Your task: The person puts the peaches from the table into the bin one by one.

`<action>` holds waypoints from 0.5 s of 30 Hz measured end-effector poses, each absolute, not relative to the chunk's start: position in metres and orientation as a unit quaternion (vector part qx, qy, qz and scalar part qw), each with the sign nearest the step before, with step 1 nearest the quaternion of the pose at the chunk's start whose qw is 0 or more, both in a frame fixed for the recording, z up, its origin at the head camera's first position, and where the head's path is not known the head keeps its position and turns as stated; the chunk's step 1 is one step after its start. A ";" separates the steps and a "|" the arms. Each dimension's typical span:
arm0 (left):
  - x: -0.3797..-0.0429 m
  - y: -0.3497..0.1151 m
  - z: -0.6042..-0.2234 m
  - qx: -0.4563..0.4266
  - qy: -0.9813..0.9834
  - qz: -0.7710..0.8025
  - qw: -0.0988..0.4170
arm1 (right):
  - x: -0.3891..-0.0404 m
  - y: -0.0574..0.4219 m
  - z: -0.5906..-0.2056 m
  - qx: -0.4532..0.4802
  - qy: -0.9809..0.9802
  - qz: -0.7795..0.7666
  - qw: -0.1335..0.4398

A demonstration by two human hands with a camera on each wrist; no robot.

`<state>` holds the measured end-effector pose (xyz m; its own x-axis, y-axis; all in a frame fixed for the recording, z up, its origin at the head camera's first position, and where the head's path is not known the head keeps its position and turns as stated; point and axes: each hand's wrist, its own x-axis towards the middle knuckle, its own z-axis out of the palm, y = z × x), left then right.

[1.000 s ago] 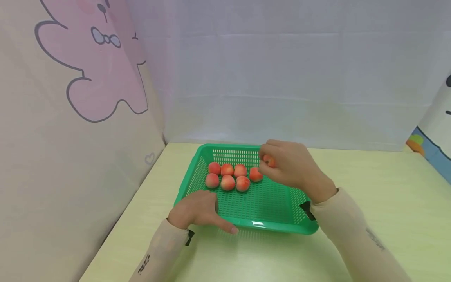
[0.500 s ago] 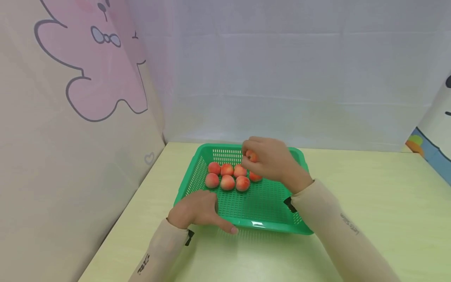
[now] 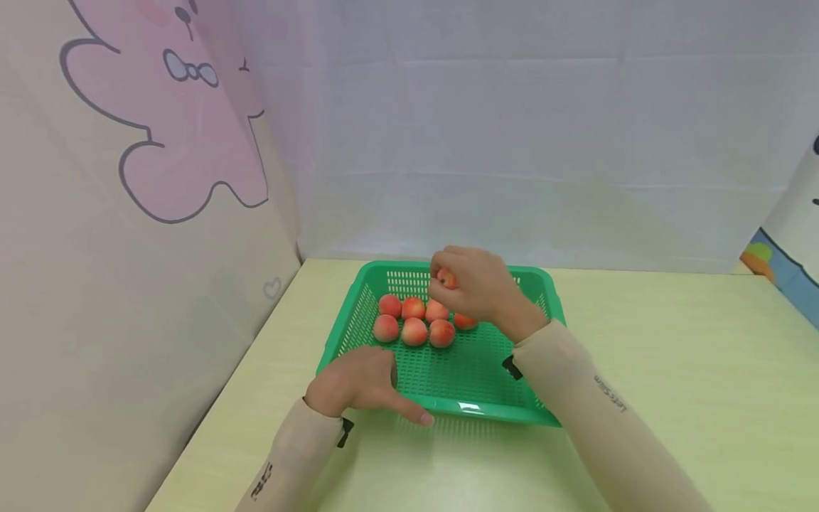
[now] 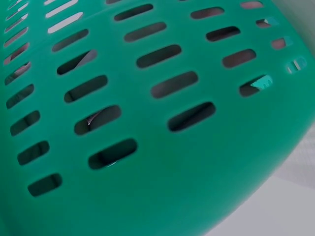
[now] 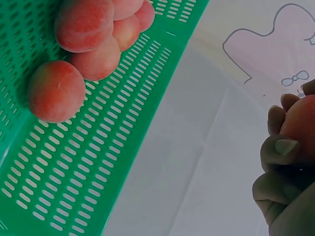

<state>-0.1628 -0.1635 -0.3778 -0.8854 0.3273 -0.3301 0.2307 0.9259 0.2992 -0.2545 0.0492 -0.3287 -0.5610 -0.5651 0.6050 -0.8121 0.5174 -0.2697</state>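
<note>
In the head view several red and yellow peaches [image 3: 414,331] sit in two rows on the left side of a green slotted plastic basket [image 3: 473,409]. My right hand [image 3: 476,286] grips another peach [image 3: 446,278] above the basket's far part, higher than the rest. The right wrist view shows fingers [image 5: 278,147] curled round that peach, which the frame edge cuts off. My left hand [image 3: 358,380] holds the basket's near left corner, thumb stretched along the outside and the other fingers mostly hidden. Only the basket's slotted wall [image 4: 147,187] fills the left wrist view.
The basket stands on a pale yellow-green table [image 3: 678,355]. A whitish curtain [image 3: 512,142] hangs behind it. On the left rises a cloth wall with a pink cartoon animal [image 3: 192,135]. Another printed cloth [image 3: 793,235] is at the right edge.
My right hand has moved left with the peach, over the basket's far part, slowing lately. The left hand and the peaches in the basket have stayed put.
</note>
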 end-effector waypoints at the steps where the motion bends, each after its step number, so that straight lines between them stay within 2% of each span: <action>1: -0.163 -0.163 -0.378 0.146 0.962 0.127 0.191 | -0.255 0.050 -0.330 0.405 -0.844 0.270 0.224; 6: -0.163 -0.164 -0.378 0.146 0.962 0.125 0.191 | -0.258 0.052 -0.335 0.379 -0.868 0.263 0.184; 15: -0.164 -0.164 -0.379 0.147 0.962 0.124 0.192 | -0.260 0.053 -0.341 0.321 -0.932 0.168 0.034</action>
